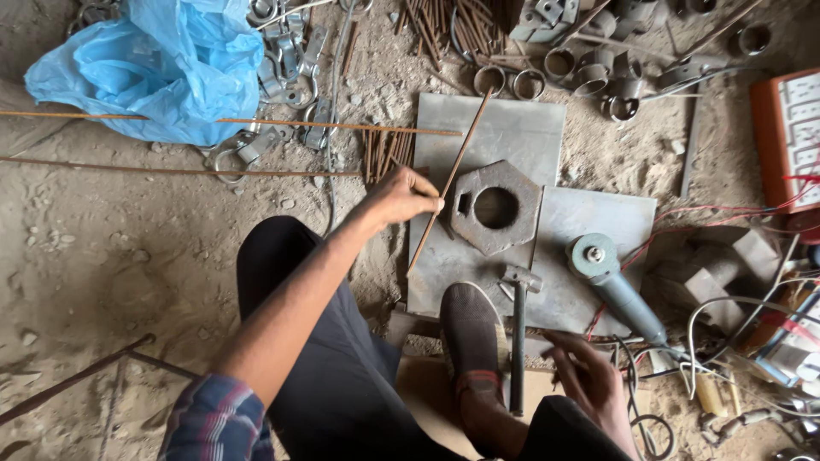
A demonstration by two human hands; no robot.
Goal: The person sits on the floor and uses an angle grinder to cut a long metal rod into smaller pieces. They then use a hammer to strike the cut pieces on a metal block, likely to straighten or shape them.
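The left hand [401, 198] is closed on a thin rusty rod [450, 177], its fingers [424, 203] pinched together around the shaft a little below the rod's middle. From that grip the rod's long axis runs diagonally: up and to the right, away from the fingers, toward the loose metal rings [511, 83], and down and slightly left, where its lower tip rests on the grey steel plate [589, 213]. Just to the right of the fingers, almost touching the rod, lies a thick hexagonal plate with a round hole [495, 207]. The right hand [589, 382] is well apart from the rod, low beside the knee, fingers loosely curled near some wires; whether it holds anything I cannot tell. Between the two hands a hammer [518, 333] lies lengthwise next to the shoe [472, 335], nearer the right hand, and an angle grinder [611, 277] lies above that hand's fingers.
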